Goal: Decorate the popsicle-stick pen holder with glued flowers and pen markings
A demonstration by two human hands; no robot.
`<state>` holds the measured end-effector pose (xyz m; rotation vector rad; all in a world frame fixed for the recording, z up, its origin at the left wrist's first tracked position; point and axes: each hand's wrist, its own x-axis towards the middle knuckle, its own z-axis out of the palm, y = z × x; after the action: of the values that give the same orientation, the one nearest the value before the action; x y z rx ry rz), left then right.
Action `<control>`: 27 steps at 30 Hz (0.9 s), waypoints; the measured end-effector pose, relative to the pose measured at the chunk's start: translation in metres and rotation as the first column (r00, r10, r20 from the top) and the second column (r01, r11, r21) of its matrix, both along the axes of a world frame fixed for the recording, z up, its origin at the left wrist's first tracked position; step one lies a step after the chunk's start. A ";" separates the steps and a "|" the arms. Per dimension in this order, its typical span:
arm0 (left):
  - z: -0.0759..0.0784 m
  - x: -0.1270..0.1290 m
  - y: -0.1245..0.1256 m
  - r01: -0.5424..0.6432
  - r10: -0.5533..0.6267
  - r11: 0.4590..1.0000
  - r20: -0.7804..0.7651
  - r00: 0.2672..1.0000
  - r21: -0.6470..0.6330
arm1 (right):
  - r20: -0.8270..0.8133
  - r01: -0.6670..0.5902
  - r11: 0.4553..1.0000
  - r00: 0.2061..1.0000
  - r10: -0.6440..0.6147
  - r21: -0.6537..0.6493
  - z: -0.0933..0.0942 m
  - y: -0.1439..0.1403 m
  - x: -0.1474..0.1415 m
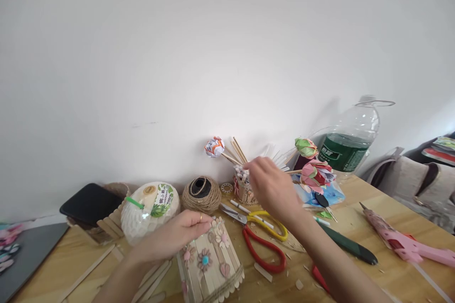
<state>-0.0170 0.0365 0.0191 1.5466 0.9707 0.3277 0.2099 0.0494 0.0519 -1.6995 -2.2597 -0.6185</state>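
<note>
Left hand (177, 236) steadies a stick box (209, 265); right hand (272, 189) reaches at 12 o'clock.
Box looks light and brittle, best held by its rim; left fingers press its top, right fingers pinch at a small cup (243, 189).

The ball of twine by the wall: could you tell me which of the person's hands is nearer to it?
Left. The left hand rests on the popsicle-stick holder, just below the ball of twine. The right hand is farther right, reaching at the small cup of sticks.

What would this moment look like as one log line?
left hand: on stick box | right hand: reaching into cup of sticks | nearby: scissors, twine, glue gun
</note>
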 end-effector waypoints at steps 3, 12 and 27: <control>0.000 0.001 0.001 0.000 0.000 1.000 0.004 1.000 -0.018 | 0.112 -0.231 0.971 0.965 0.236 -0.053 -0.010 0.009 0.000; -0.002 0.000 0.005 0.045 -0.045 0.999 0.031 0.998 -0.008 | 0.179 -0.165 0.986 0.971 0.161 0.012 -0.025 0.024 0.024; 0.004 -0.003 0.003 0.057 -0.057 0.998 -0.005 0.998 -0.027 | 0.108 -0.057 0.997 0.993 0.051 0.050 -0.026 0.043 0.002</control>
<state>-0.0198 0.0399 0.0228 1.5482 0.9301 0.2696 0.2124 0.0926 0.0261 -1.6112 -2.3308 -0.7664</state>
